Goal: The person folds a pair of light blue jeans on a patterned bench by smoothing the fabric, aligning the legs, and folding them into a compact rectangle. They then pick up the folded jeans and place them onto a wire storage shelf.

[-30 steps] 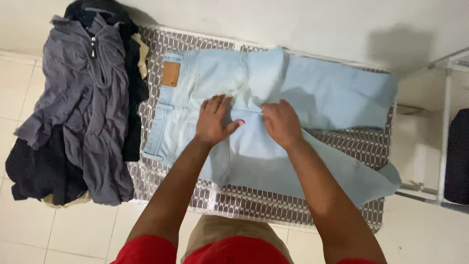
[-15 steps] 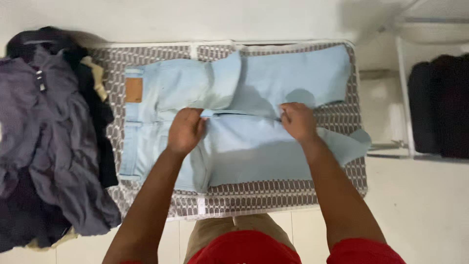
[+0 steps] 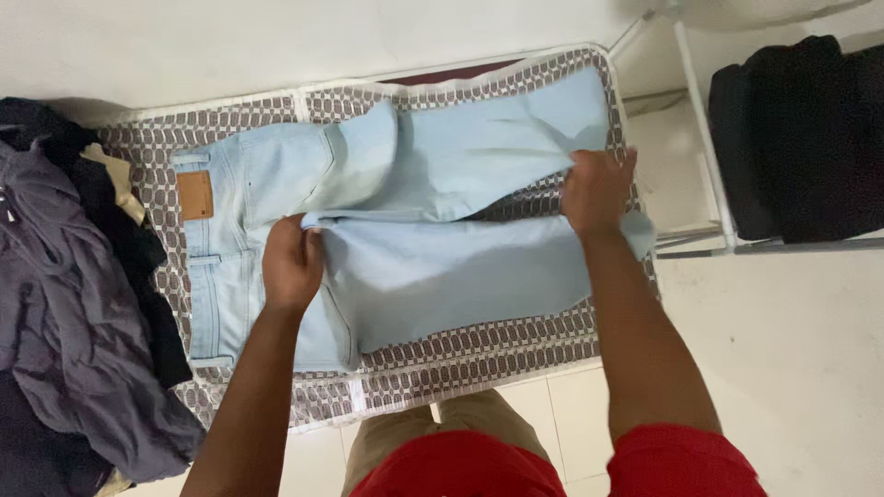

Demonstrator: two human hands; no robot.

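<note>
A pair of pale blue jeans lay spread across a patterned brown-and-white mat on the floor, the waistband toward the left with a tan leather patch at the back of it. The denim was very light, almost washed out, with the seams and back pockets showing faintly near the waist. One leg ran flat along the far side of the mat to its right edge; the nearer leg had been drawn over so that its upper edge made a straight fold line between the two hands. The left hand was curled closed on that fold near the seat of the jeans, fingers tucked under the cloth. The right hand gripped the leg close to its hem, fingers pinched shut around the fabric, with a small corner of denim sticking out just beyond the wrist. Left of the mat lay a heap of clothes, a grey garment over darker ones. At the upper right stood a white rack holding dark folded clothing. The person's red sleeves and tan shorts showed at the bottom edge.
</note>
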